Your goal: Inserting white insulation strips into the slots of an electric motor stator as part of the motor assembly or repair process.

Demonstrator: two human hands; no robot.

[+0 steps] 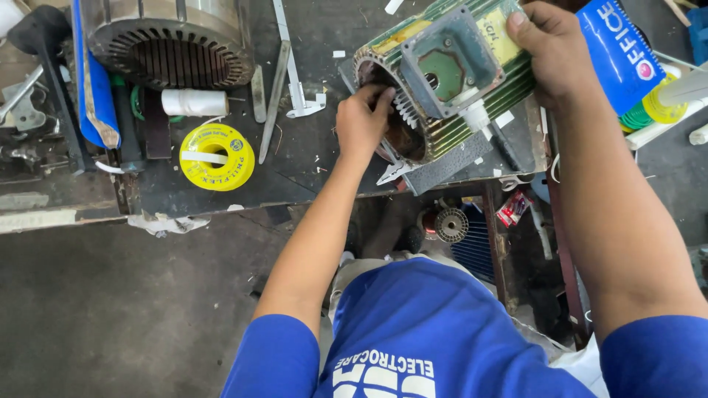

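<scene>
The hands split the work: the left hand (361, 118) has its fingers curled into the open end of the green motor housing (450, 77) (tipped on its side on the desk (310, 166)), while the right hand (553, 51) clamps the far top edge, steadying it; yellow tape roll (217, 156) lies well left.

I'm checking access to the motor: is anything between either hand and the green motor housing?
Nothing visible does. The left hand already reaches into the open end of the motor housing, fingers at the white slot liners. The right hand grips the housing's far top edge directly.
</scene>
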